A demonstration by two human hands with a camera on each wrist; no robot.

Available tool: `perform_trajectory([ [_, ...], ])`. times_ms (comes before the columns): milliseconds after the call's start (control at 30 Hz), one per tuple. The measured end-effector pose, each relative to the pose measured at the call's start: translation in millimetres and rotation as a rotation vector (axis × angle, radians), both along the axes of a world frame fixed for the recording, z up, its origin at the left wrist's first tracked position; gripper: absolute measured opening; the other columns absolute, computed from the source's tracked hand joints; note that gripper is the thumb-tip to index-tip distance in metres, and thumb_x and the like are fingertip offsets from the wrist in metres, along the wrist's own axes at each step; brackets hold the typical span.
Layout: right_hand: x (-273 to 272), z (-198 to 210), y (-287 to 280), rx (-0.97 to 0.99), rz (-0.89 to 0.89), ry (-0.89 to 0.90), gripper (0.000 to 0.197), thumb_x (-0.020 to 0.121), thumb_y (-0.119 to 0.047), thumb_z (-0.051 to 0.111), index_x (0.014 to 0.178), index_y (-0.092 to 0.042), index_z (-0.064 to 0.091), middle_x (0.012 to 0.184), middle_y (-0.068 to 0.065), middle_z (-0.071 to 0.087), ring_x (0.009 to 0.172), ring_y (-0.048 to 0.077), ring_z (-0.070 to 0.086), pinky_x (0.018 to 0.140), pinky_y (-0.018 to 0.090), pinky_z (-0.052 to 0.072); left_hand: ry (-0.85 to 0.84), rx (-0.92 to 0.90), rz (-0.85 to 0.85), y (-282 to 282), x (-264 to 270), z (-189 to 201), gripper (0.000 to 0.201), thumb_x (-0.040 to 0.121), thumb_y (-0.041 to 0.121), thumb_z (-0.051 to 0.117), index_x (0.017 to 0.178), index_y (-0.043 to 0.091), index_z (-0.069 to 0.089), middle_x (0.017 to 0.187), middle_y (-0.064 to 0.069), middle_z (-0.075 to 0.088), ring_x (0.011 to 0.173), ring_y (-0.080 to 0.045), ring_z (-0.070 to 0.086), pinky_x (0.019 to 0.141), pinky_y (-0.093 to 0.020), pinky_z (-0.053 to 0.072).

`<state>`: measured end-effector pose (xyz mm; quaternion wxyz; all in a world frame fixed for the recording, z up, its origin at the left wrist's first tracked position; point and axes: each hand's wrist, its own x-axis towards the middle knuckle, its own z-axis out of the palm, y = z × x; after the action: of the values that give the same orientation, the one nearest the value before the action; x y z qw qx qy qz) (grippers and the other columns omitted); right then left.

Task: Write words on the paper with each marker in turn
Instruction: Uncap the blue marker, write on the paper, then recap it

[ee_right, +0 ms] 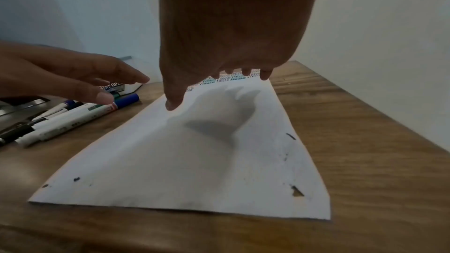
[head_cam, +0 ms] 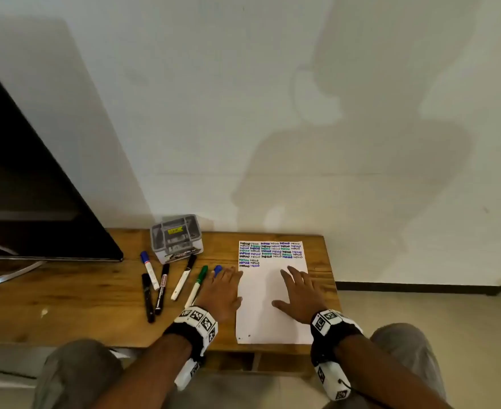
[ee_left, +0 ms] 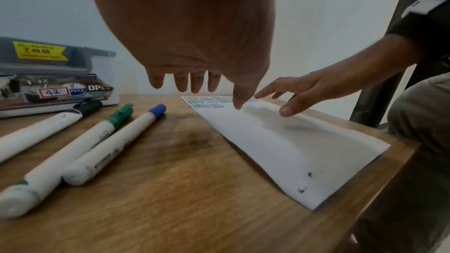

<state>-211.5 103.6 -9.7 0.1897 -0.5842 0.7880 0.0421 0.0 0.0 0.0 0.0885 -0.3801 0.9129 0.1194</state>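
A white paper [head_cam: 272,308] lies on the wooden table [head_cam: 95,305], with rows of coloured "HELLO" words [head_cam: 269,250] across its top. My right hand [head_cam: 298,287] hovers just above the paper [ee_right: 194,161], fingers spread, holding nothing. My left hand [head_cam: 222,287] hovers flat beside the paper's left edge, also holding nothing. Beneath it lies a blue-capped marker [ee_left: 114,141], whose cap [head_cam: 218,270] pokes out past the fingers. A green-capped marker [head_cam: 197,283] and a black-capped white marker [head_cam: 184,277] lie just left of it. Three more markers [head_cam: 154,287] lie further left.
A grey plastic box [head_cam: 176,237] with a yellow price label stands behind the markers, against the wall. A large black screen [head_cam: 21,172] on a curved stand [head_cam: 7,276] fills the table's left end. The table's right edge [head_cam: 333,278] runs close beside the paper.
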Motion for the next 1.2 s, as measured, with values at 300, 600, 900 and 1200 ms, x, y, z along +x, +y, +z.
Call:
perform_trajectory([
  [300,-19.4,-26.5,-15.0,0.119,0.055,-0.023,0.099,0.089,-0.069,0.052,0.162,-0.023,0.003,0.171,0.001,-0.004,0.156,0.028,0.006,0.123,0.049,0.019,-0.009,-0.059,-0.036,-27.2,-10.2,-30.2,0.067,0.1,0.039,0.043,0.156,0.02,0.012,0.166,-0.005,0.01,0.153,-0.023,0.007,0.123,-0.046,0.004],
  [600,-26.2,-19.5,-13.5,0.198,0.227,-0.081,0.105,0.084,-0.043,0.075,0.161,-0.022,0.008,0.171,-0.001,-0.002,0.157,0.025,0.003,0.126,0.044,0.016,0.048,-0.071,-0.069,-3.3,12.0,-52.3,0.066,0.095,0.043,0.04,0.154,0.018,0.025,0.164,-0.009,0.019,0.152,-0.028,0.015,0.121,-0.049,0.008],
  [900,-63.2,-17.1,-26.0,0.238,0.436,-0.141,0.103,0.078,-0.005,0.078,0.159,-0.022,0.017,0.17,-0.004,0.003,0.157,0.02,0.001,0.124,0.03,0.011,0.066,-0.094,0.049,3.4,25.2,-51.3,0.072,0.088,0.041,0.06,0.15,0.021,0.031,0.159,-0.005,0.03,0.145,-0.03,0.03,0.113,-0.05,0.03],
  [1200,-51.7,-25.0,-37.7,0.165,0.463,-0.239,0.089,0.081,-0.002,0.06,0.157,-0.028,0.022,0.169,-0.012,0.004,0.156,0.011,-0.004,0.124,0.027,0.002,0.143,-0.181,0.337,-28.2,43.8,-60.3,0.056,0.082,0.031,0.069,0.135,0.02,0.052,0.125,-0.002,0.061,0.111,-0.024,0.06,0.088,-0.044,0.046],
])
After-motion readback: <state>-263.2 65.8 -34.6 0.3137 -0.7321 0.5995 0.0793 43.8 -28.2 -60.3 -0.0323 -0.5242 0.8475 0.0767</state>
